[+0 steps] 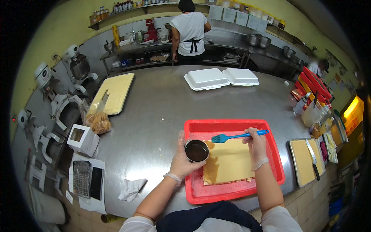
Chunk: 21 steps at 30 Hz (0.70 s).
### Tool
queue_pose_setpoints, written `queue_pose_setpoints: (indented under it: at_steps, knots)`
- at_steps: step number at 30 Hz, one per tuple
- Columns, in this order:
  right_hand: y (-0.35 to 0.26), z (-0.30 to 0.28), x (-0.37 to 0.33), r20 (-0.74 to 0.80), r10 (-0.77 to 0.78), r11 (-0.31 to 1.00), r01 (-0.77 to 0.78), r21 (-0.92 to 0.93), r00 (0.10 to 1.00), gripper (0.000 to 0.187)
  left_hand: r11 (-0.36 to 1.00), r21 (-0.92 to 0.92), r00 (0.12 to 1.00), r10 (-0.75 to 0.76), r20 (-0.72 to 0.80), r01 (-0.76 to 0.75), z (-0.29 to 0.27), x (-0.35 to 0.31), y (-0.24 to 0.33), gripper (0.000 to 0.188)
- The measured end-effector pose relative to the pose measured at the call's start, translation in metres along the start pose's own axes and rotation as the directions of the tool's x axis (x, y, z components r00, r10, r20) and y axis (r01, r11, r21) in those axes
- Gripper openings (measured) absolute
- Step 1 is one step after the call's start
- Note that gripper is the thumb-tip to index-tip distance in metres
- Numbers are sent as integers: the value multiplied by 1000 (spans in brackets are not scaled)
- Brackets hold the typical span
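Observation:
A red rectangular tray (273, 162) lies on the steel table in front of me. Inside it rests a flat yellow sheet cake (235, 162), whose left side carries a wet brown stain. My gloved left hand (181, 164) is wrapped round a small metal cup (197, 150) of dark brown liquid, held over the tray's left rim. In my gloved right hand (256, 149) is the handle of a blue pastry brush (237, 136). Its turquoise bristles point left, above the cake's far edge and close to the cup.
Two white foam boxes (206, 78) sit at the table's far side. Left are a tray of cut cake (116, 92), a white box (82, 140), a calculator (81, 178) and a crumpled cloth (132, 189). A knife (311, 152) lies on a cake tray at right. A person (190, 33) stands behind.

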State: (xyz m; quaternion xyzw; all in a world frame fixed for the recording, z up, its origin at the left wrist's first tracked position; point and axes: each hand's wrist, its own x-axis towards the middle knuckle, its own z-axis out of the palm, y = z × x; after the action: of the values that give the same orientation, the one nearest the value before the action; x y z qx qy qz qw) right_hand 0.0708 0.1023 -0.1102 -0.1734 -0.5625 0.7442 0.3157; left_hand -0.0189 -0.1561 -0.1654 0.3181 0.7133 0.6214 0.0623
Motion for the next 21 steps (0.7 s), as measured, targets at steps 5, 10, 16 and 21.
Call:
queue_pose_setpoints:
  at_steps: [5,10,16,21]
  knots:
    - [15,22,-39,134,124,969,-90,-230,983,18,996,41,991,77,107,-82,20,5,10,129]
    - [38,2,-34,66,320,933,-327,151,945,16,997,14,990,79,116,-81,28,4,15,129]
    - [40,-51,-8,-33,221,967,-214,136,975,19,1000,7,999,-13,52,13,10,-2,6,131]
    - [50,-54,-5,23,417,881,-398,-257,909,20,995,53,995,-76,-60,80,-6,-14,6,130]
